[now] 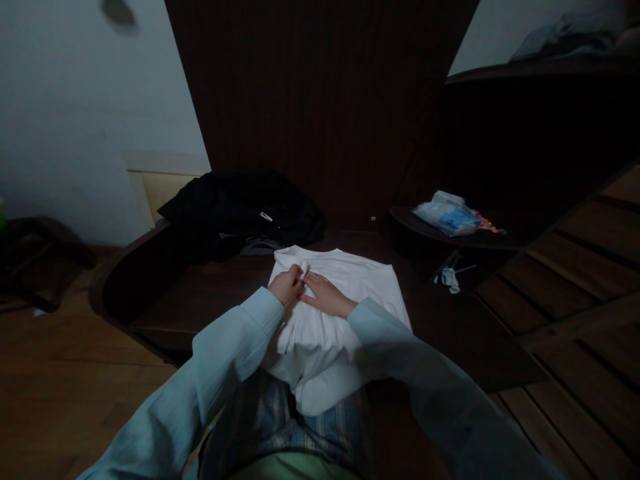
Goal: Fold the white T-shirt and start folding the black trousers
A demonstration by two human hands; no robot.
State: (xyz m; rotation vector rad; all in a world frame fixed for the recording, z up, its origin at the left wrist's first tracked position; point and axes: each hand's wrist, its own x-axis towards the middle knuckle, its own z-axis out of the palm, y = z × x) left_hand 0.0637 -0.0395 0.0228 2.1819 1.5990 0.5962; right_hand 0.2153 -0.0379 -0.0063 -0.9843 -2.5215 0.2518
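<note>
A white garment [370, 280], perhaps a shirt, lies spread over the dark wooden bench [200, 287], its near part hanging in folds over the front edge. My left hand [287, 285] is closed on a gathered bit of the cloth near the garment's far left corner. Right beside it, my right hand [327, 295] rests on the cloth with fingers stretched out and pointing left, the tips meeting the left hand. The exact grip of the left fingertips is too small and dim to make out.
A heap of black clothing [250, 200] lies at the bench's back left. On a small shelf to the right sits a clear and blue plastic package [447, 215]; below it is a crumpled white scrap [450, 280]. A slatted wooden surface [575, 300] stands at far right.
</note>
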